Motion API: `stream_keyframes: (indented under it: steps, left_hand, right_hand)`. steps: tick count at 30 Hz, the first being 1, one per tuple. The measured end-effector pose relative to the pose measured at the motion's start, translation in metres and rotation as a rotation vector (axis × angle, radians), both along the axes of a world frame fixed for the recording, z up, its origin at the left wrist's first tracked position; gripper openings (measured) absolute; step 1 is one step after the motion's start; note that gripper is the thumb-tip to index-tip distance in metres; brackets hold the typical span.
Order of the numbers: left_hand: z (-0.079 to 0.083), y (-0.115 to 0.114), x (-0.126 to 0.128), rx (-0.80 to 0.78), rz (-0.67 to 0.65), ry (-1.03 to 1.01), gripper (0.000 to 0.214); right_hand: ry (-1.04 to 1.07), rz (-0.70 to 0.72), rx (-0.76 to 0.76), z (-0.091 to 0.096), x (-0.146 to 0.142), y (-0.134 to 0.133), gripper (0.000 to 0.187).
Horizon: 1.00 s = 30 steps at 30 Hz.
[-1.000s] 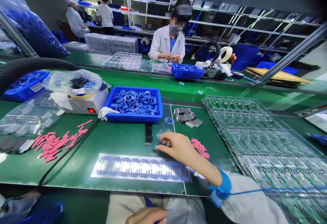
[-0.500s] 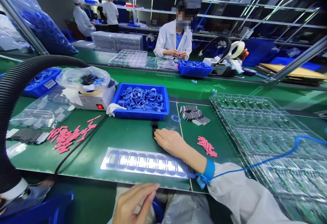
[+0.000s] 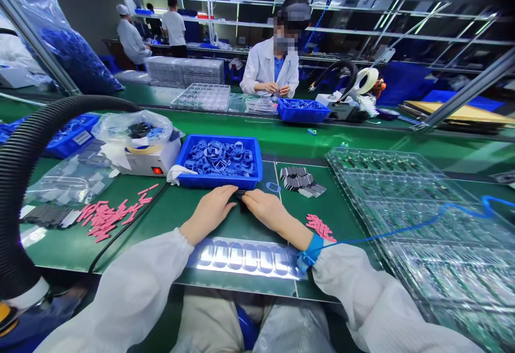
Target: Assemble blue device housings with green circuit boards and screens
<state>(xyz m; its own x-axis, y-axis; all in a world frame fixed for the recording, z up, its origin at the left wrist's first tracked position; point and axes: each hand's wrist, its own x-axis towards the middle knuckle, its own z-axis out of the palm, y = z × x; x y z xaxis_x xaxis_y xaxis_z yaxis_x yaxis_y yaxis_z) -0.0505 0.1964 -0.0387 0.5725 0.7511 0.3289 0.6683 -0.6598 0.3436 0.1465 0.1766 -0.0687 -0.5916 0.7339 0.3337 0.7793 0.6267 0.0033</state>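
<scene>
One small black rectangular piece (image 3: pixel 241 201) sits on your green bench mat (image 3: pixel 161 219), just below the blue plastic tray (image 3: pixel 219 181), between your left hand (image 3: pixel 209 213) and right hand (image 3: pixel 267 212), fingers extended and touching it; whether they grip it, you cannot tell.

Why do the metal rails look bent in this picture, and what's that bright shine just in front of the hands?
In the head view, the metal rail bows, as it would through a very wide lens; in the same view, the clear sheet shows white glare, and the plastic trays glitter. The left hand and right hand look sharp, without blur.
</scene>
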Motion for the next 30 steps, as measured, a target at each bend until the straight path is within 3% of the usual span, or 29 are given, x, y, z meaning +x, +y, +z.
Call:
stream_keyframes:
  steps: [6,13,16,20,30]
  left_hand:
    - [-0.008,0.012,0.011,-0.035,0.011,-0.002,0.024]
    - [-0.010,0.014,0.018,-0.062,0.079,-0.021,0.022]
    - [-0.010,0.010,0.021,-0.064,0.113,-0.014,0.024]
    - [-0.008,0.005,0.025,-0.063,0.150,0.014,0.025]
    - [-0.009,0.009,0.016,-0.087,0.141,0.026,0.022]
  right_hand:
    - [0.103,-0.084,-0.039,0.006,-0.002,0.012,0.021]
    - [0.112,-0.045,-0.207,0.020,0.006,-0.007,0.023]
    - [0.077,-0.092,-0.263,0.021,0.005,-0.010,0.028]
    - [-0.008,-0.133,-0.293,0.024,-0.001,-0.006,0.026]
    - [-0.405,0.026,-0.314,0.035,-0.016,-0.004,0.027]
